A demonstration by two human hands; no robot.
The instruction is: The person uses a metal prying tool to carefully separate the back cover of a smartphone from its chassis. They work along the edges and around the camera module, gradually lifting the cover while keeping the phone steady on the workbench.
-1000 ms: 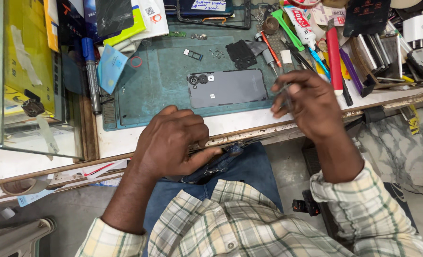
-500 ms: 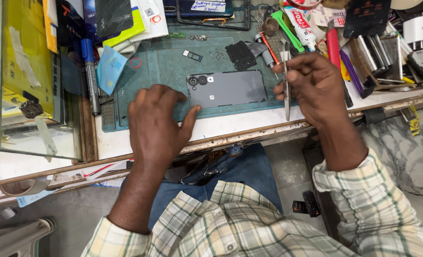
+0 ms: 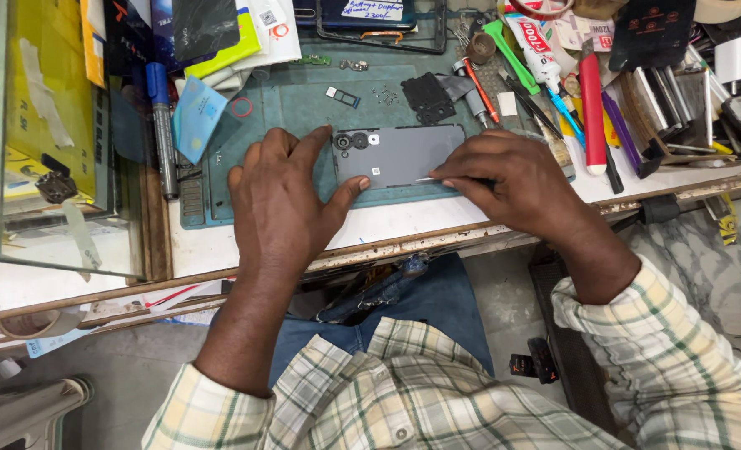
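Grey and flat, a smartphone lying back-up (image 3: 399,157) is sitting between the fingertips of both hands on a dark green work mat (image 3: 304,104). The left hand (image 3: 283,200) is spreading open, its fingertips pressing the phone's camera end — thumb at the near edge. The right hand (image 3: 503,179) is pinching a thin metal tool (image 3: 431,178), its tip touching the phone's near edge. Beyond the right fingers, a red cylindrical tube (image 3: 591,112) and a green-handled tool (image 3: 510,52) are lying among clutter.

Bright, even overhead light; soft shadows; sharp centre; slight bending at the edges.
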